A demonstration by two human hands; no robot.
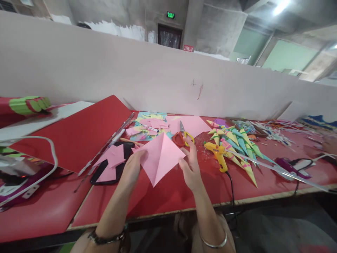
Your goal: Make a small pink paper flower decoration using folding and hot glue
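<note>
A square of pink paper (170, 153) with a crease down its middle is held up between my two hands, one corner pointing toward me. My left hand (134, 163) pinches its left corner, thumb on top. At the right corner my right hand (191, 168) grips the sheet between thumb and fingers. Just behind the paper lie scissors (189, 135) with one yellow and one red handle. Left of my left hand, cut pink pieces (116, 155) rest on a black tray (95, 178). A yellow glue gun (218, 154) lies right of my right hand.
Folded paper cones (243, 140) are heaped behind the glue gun. Paper scraps (152, 124) and a larger pink sheet (195, 123) lie at the back. A red board (79, 130) leans at left. Purple-and-white power strips (296, 168) sit on both sides. A person's hand (330, 144) shows far right.
</note>
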